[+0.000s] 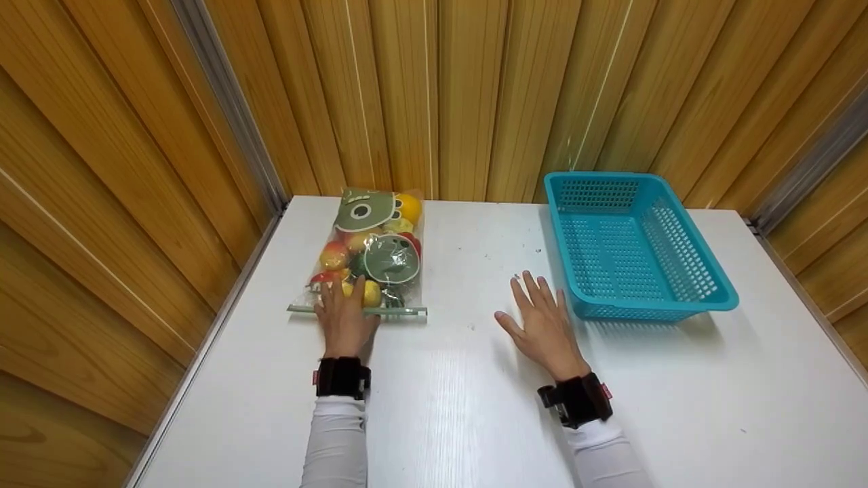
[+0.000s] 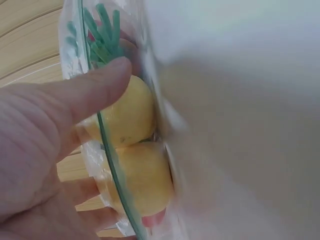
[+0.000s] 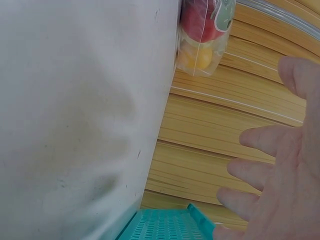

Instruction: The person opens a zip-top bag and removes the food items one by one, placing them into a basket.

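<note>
A clear zip bag [image 1: 319, 285] printed with green cartoon faces lies on the left of the table, filled with fruit-like pieces. Over its near end is my left hand [image 1: 344, 322], fingers stretched across the top and thumb in front of the green zip strip [image 1: 407, 312]. Close up in the left wrist view, the thumb [image 2: 107, 82] overlaps a yellow fruit [image 2: 137, 112], while other fingertips show behind the strip. My right hand [image 1: 544, 332] holds nothing; its fingers are spread above the table, just left of a turquoise basket [image 1: 576, 288].
The basket is rectangular, with perforated walls, at the table's right side. Slatted wood panels [image 1: 468, 102] rise behind the white table [image 1: 461, 407] and along both sides. Small dark specks dot the tabletop between bag and basket.
</note>
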A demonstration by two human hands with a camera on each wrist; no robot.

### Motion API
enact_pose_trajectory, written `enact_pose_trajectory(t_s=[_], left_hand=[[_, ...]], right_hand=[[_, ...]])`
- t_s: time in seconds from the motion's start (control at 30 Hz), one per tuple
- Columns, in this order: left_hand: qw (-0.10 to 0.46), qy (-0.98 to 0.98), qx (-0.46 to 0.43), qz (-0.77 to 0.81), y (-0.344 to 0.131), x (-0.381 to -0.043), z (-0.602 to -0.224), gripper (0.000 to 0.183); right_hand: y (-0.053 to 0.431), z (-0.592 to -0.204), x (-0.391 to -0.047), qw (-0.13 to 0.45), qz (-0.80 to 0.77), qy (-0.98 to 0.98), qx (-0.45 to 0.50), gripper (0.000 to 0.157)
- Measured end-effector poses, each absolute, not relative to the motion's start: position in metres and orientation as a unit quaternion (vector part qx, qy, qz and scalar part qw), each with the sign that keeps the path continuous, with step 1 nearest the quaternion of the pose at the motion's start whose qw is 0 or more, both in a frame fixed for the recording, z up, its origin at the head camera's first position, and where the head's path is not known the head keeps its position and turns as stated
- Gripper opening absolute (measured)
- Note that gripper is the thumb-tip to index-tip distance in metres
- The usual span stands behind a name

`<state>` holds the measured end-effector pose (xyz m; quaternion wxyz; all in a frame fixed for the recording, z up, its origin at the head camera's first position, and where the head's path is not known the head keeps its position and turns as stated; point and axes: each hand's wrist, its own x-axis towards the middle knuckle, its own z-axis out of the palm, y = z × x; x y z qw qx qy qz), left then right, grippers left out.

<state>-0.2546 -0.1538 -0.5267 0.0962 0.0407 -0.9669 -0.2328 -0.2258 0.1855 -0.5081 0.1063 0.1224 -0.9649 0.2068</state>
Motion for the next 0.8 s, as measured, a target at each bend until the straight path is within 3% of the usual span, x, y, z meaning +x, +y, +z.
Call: enact_pose_trajectory(t_s=[0.17, 0.7, 0.8], left_hand=[[0.103, -0.961, 0.054, -0.25, -0.153, -0.257, -0.526, 0.068], [0.15, -0.951, 0.024, -0.269, -0.15, -0.253, -0.518, 0.004], [0.153, -0.951, 0.001, -0.268, -0.149, -0.253, -0.515, 0.005]], right_hand=[[0.186, -0.508, -0.226, 0.108, 0.203, -0.965, 0.124, 0.072], [0.188, -0.508, -0.227, 0.11, 0.209, -0.964, 0.124, 0.073], [0.188, -0.508, -0.227, 0.112, 0.21, -0.963, 0.125, 0.073]])
